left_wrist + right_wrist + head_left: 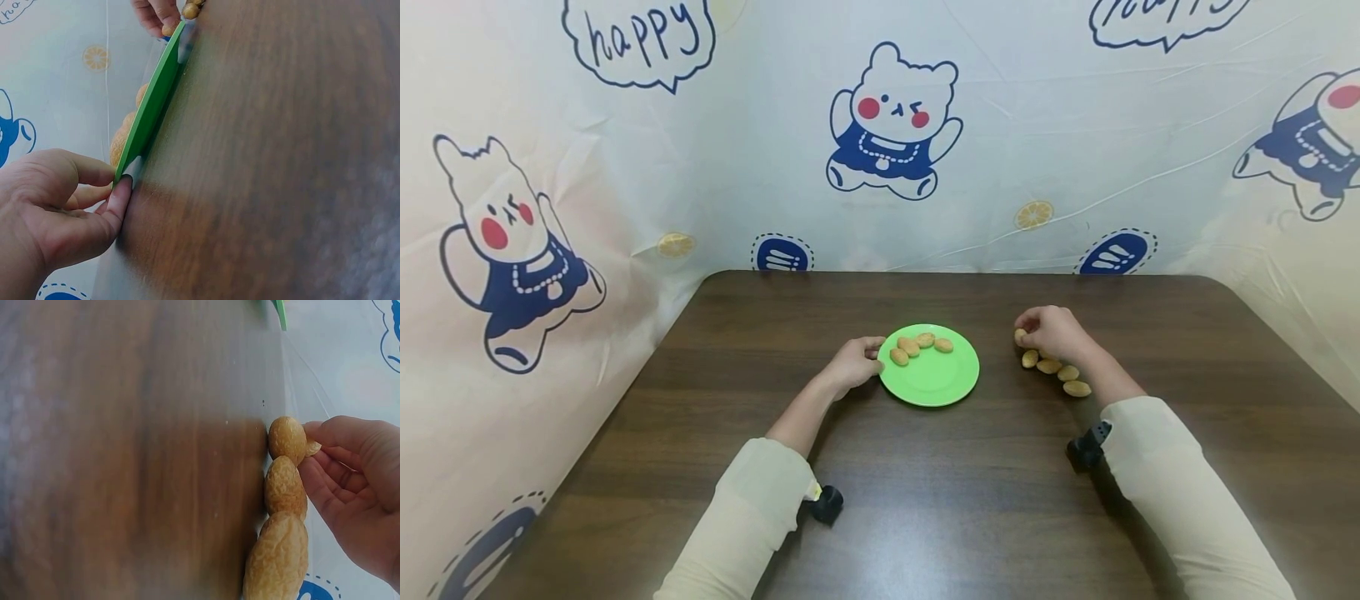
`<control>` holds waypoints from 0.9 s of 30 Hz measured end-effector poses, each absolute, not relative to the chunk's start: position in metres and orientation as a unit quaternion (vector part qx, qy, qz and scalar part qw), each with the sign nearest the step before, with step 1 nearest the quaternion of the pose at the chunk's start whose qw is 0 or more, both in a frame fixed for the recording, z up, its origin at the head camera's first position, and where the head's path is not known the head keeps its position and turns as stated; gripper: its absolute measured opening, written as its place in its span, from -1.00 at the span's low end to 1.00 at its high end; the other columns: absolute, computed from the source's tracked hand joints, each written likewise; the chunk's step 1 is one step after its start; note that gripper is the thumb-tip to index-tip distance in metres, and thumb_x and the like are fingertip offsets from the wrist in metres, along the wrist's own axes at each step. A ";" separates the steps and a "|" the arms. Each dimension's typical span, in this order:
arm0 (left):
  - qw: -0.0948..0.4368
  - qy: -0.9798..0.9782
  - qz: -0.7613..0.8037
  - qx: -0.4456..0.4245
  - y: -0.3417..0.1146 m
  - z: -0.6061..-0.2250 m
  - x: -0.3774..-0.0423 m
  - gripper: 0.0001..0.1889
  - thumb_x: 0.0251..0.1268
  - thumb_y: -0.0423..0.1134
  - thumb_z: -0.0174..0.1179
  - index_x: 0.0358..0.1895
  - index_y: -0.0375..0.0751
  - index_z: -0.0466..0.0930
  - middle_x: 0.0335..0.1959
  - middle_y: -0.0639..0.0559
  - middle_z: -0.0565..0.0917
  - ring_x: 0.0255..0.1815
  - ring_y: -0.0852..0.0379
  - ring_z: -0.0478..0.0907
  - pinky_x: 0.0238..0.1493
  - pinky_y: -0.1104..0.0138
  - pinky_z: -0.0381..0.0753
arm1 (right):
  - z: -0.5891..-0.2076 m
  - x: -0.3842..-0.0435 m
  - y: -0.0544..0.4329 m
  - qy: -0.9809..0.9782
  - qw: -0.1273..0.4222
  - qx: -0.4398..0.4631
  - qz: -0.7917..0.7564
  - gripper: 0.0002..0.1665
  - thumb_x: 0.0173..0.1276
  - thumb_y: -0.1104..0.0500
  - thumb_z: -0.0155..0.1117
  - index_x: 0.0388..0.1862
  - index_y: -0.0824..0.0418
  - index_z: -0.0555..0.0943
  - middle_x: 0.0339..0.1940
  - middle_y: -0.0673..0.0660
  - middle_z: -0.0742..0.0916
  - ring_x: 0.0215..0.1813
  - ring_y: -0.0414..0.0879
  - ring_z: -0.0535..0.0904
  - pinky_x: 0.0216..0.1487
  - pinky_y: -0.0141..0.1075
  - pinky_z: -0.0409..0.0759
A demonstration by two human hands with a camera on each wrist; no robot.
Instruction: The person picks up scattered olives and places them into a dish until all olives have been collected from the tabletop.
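Observation:
On the table sits a round green plate [929,383] with several tan, oval, nut-like pieces [908,346] along its far left side. My left hand [855,365] pinches the plate's left rim; in the left wrist view the thumb and a finger meet at the plate's edge [147,115]. Over to the right, my right hand [1057,332] pinches a tan nut [1020,336] between thumb and fingers. In the right wrist view that nut [312,447] is mostly hidden behind another one. More nuts [1048,366] lie in a slanting row beneath and beside the right hand.
The brown wooden table [925,500] runs back to a cloth backdrop [760,150] printed with cartoon bears. A small black device is on each wrist, the left one [827,505] and the right one [1086,450]. Bare tabletop separates the plate from the nut row.

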State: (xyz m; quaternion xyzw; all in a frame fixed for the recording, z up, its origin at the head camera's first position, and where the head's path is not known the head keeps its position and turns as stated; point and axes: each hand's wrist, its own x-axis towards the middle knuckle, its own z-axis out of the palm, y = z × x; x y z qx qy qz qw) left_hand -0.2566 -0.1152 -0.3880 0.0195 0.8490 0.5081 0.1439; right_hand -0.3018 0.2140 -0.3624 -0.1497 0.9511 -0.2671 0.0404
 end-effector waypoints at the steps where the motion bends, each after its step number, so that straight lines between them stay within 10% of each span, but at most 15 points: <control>1: 0.144 0.849 0.508 0.020 -0.115 -0.388 -0.257 -0.42 0.23 -0.49 0.02 0.36 -0.31 0.20 0.07 -0.17 0.43 0.03 0.01 0.38 -0.18 0.35 0.46 | -0.362 -0.302 0.213 0.951 0.039 -0.150 -0.268 -0.73 0.20 0.26 0.25 -0.14 0.39 0.61 -0.27 0.21 0.65 -0.22 0.03 0.50 -0.20 -0.15 0.46; 27: 0.143 0.847 0.511 0.022 -0.115 -0.390 -0.257 -0.42 0.24 -0.49 0.01 0.36 -0.32 0.18 0.06 -0.18 0.45 -0.02 0.02 0.41 -0.22 0.36 0.45 | -0.362 -0.299 0.198 0.941 0.021 -0.164 -0.294 -0.75 0.20 0.29 0.26 -0.14 0.37 0.60 -0.28 0.20 0.65 -0.20 0.03 0.53 -0.20 -0.17 0.50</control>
